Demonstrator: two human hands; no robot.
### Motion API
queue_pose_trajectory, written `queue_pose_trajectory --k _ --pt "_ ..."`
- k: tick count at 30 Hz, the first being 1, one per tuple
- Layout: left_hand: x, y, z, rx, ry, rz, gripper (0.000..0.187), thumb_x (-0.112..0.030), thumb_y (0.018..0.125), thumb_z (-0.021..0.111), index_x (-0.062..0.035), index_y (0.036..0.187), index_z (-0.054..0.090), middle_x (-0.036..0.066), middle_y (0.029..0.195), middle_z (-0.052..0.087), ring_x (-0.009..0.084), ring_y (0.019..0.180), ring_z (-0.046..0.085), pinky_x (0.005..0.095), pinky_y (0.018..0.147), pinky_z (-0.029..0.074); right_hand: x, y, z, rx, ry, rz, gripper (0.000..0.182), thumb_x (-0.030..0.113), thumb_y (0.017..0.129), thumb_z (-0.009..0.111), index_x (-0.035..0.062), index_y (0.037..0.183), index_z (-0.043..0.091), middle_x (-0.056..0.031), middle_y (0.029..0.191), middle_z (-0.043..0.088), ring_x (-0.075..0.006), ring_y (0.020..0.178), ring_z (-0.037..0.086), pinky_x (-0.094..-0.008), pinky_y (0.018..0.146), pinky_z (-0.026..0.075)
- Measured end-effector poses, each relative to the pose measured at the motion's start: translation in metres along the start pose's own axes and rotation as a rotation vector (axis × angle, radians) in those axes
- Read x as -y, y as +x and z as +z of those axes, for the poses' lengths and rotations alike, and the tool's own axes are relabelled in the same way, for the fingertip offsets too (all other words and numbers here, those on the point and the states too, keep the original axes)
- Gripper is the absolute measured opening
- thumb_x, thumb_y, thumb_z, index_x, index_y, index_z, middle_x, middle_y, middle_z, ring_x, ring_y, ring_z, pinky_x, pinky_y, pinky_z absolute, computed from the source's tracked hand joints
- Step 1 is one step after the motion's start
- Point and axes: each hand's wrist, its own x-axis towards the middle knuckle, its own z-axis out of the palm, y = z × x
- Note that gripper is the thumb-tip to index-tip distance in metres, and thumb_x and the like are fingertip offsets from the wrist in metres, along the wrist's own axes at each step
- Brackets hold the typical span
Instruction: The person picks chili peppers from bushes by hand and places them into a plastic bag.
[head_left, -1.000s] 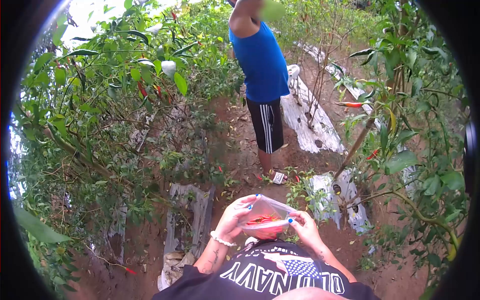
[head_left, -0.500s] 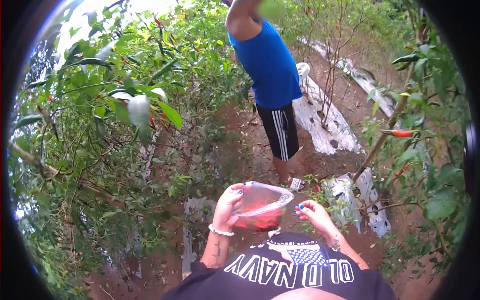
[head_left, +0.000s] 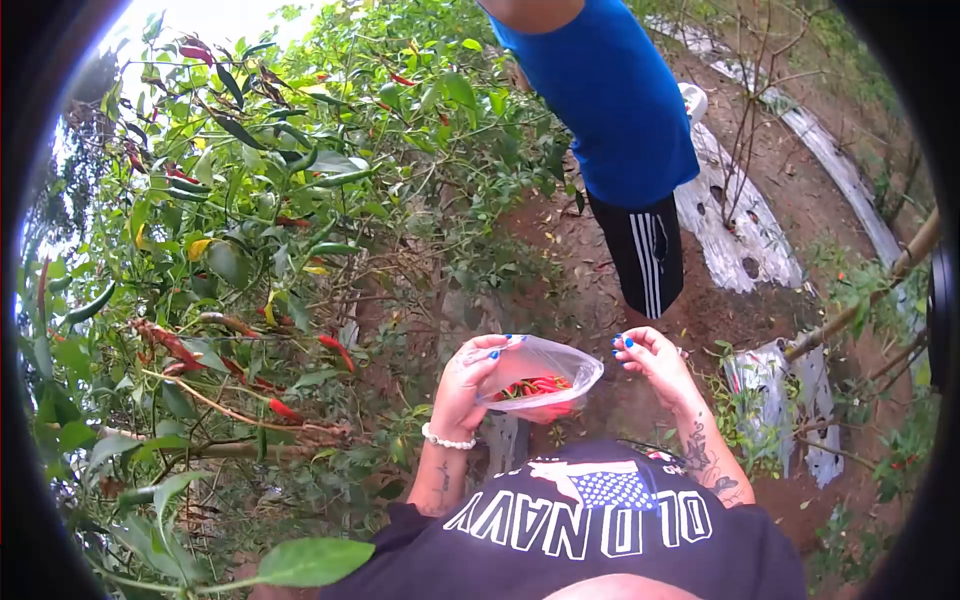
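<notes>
My left hand [head_left: 465,388], with blue nails and a white bead bracelet, is closed on the rim of a clear plastic bag [head_left: 585,372]. Inside the open bag lie several red chili peppers [head_left: 537,387], some with green stems. Just right of the bag's mouth is my right hand [head_left: 652,366], apart from it. Its fingers are curled together in a pinch, and whatever they may hold is too small to make out.
Chili plants [head_left: 340,180] with red and green peppers crowd the left side. Ahead stands a person in a blue sleeveless top [head_left: 620,110]. Torn silvery ground sheeting [head_left: 740,240] covers strips of soil. A bare branch [head_left: 870,290] reaches in from the right.
The view has swung left, bringing more of the pepper plants close. My right hand has risen relative to the bag, and the peppers inside show more clearly.
</notes>
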Motion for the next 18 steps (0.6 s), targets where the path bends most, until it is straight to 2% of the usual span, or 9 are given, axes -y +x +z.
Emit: queue_pose_trajectory --k 2,4,8,12,14,16,17,18 --pt "-0.004 0.007 0.0 0.024 -0.03 0.061 0.024 0.002 0.077 0.046 0.0019 0.101 0.049 0.014 0.103 0.057 0.0186 0.097 0.054 0.0287 0.087 0.041 0.016 0.017 0.0 0.008 0.006 -0.024 0.02 0.019 0.086 0.051 0.0042 0.099 0.051 -0.0033 0.094 0.058 -0.0081 0.081 0.055 -0.0209 0.07 0.044" --pt "-0.009 0.014 -0.003 -0.014 -0.047 0.022 0.025 0.003 0.077 0.046 0.002 0.102 0.049 0.014 0.103 0.057 0.0186 0.098 0.054 0.029 0.087 0.041 0.048 0.04 0.004 0.047 -0.076 -0.102 0.019 0.016 0.085 0.052 0.0025 0.099 0.053 -0.0013 0.092 0.057 -0.007 0.082 0.053 -0.0211 0.072 0.043" --pt "-0.012 0.016 -0.002 -0.034 -0.109 -0.009 0.025 0.003 0.077 0.046 0.0028 0.101 0.05 0.015 0.104 0.057 0.0202 0.1 0.053 0.0301 0.089 0.04 0.15 0.083 0.036 0.143 -0.197 -0.467 0.02 0.014 0.083 0.055 0.0012 0.098 0.057 -0.001 0.086 0.058 -0.0066 0.08 0.053 -0.0207 0.073 0.042" --pt "-0.009 0.013 0.002 -0.114 -0.165 0.05 0.025 0.003 0.077 0.046 0.0031 0.101 0.05 0.016 0.105 0.056 0.0212 0.1 0.053 0.0311 0.09 0.04 0.247 0.133 0.089 0.344 -0.314 -0.977 0.021 0.013 0.082 0.054 -0.0001 0.099 0.057 -0.0025 0.088 0.059 -0.0075 0.08 0.053 -0.0211 0.073 0.042" --pt "-0.008 0.012 0.003 -0.183 -0.185 0.086 0.025 0.002 0.077 0.047 0.0013 0.102 0.05 0.018 0.108 0.055 0.0196 0.096 0.054 0.0292 0.086 0.042 0.285 0.16 0.121 0.292 -0.495 -1.158 0.022 0.011 0.083 0.053 0.0037 0.103 0.056 -0.0034 0.095 0.06 -0.008 0.087 0.054 -0.0212 0.077 0.042" --pt "-0.007 0.011 0.01 -0.22 -0.225 0.087 0.025 0.002 0.077 0.047 0.0012 0.101 0.051 0.017 0.108 0.055 0.0205 0.099 0.053 0.0295 0.087 0.041 0.31 0.182 0.15 0.157 -0.676 -1.269 0.023 0.015 0.078 0.058 0.0067 0.099 0.057 -0.0054 0.095 0.06 -0.0128 0.085 0.058 -0.025 0.074 0.045" --pt "-0.008 0.012 0.014 -0.253 -0.234 0.106 0.024 0.002 0.077 0.048 0.0012 0.101 0.051 0.017 0.108 0.056 0.0173 0.091 0.055 0.0273 0.082 0.043 0.312 0.183 0.161 0.18 -0.682 -1.276 0.023 0.015 0.078 0.058 0.0067 0.099 0.057 -0.0054 0.095 0.06 -0.0128 0.085 0.058 -0.025 0.074 0.045" --pt "-0.009 0.015 0.016 -0.286 -0.243 0.126 0.024 0.001 0.077 0.048 0.0011 0.101 0.051 0.016 0.108 0.056 0.014 0.083 0.057 0.025 0.076 0.045 0.313 0.183 0.17 0.099 -0.735 -1.342 0.02 0.015 0.076 0.058 0.0035 0.093 0.057 -0.0095 0.086 0.06 -0.0169 0.073 0.058 -0.0292 0.064 0.046"
